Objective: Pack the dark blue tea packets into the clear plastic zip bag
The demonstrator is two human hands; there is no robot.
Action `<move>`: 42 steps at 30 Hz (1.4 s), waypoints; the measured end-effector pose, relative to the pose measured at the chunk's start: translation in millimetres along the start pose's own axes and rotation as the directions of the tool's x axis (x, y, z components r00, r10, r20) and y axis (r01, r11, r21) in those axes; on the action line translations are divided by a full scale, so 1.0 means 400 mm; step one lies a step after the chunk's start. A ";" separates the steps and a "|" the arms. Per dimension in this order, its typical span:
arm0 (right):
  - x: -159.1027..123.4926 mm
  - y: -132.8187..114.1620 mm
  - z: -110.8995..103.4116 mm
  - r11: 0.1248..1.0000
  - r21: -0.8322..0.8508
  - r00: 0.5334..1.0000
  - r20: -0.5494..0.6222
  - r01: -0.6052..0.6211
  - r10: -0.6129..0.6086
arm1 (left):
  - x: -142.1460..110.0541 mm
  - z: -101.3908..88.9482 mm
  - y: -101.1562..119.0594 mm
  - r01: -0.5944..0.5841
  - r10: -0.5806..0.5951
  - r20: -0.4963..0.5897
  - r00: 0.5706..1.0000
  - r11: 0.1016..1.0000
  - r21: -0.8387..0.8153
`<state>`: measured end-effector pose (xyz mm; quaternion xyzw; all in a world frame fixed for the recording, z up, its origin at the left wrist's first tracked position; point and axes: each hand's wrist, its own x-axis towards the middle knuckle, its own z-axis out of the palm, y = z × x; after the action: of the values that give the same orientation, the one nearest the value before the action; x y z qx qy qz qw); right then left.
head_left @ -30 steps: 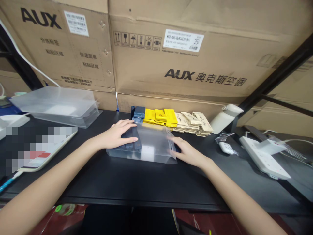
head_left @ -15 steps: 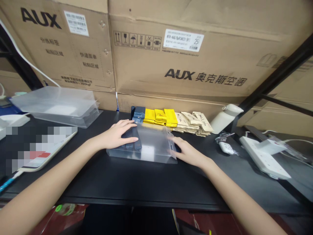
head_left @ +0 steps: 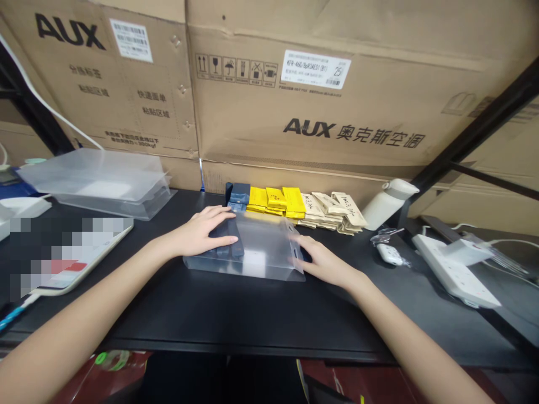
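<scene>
Hands (head_left: 204, 231) (head_left: 320, 260) splayed on clear box (head_left: 266, 242), long axis left-right, slotted end (head_left: 288, 226) pointing right

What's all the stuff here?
Flat plastic box: one, clear, desk centre
Flat packets: several, dark blue, behind box, some showing through
Glossy packets: several, yellow, back centre
Papery packets: several, beige, right of yellow
Stacked plastic cases: uncountable, clear, back left
Cylindrical bottle: one, cream, back right
Rounded case: one, white, right
Power strip: one, white, far right
Flat screen device: one, pale edged, left
Thin cables: several, white, both sides
Large cardboard boxes: at least two, brown, behind
Desk: one, black, below
Left hand: one, bare, atop box
Right hand: one, bare, box's right end
</scene>
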<state>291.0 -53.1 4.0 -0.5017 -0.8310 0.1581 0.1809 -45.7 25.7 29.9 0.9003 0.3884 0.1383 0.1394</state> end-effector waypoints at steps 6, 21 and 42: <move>0.000 -0.004 -0.001 1.000 0.012 1.000 -0.008 0.001 -0.001 | 0.000 0.000 0.001 0.000 0.000 0.000 1.000 1.000 0.000; -0.001 -0.002 0.001 1.000 -0.003 1.000 -0.011 -0.001 0.001 | 0.000 -0.001 0.003 -0.001 0.001 -0.004 1.000 1.000 0.002; 0.002 0.000 0.013 0.999 -0.036 0.999 0.049 0.004 -0.003 | -0.001 -0.001 0.005 0.000 0.000 0.005 1.000 1.000 0.004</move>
<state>288.4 -52.9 -0.4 -0.4993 -0.8389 0.1550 0.1514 -44.9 24.4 30.9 0.9010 0.3882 0.1355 0.1385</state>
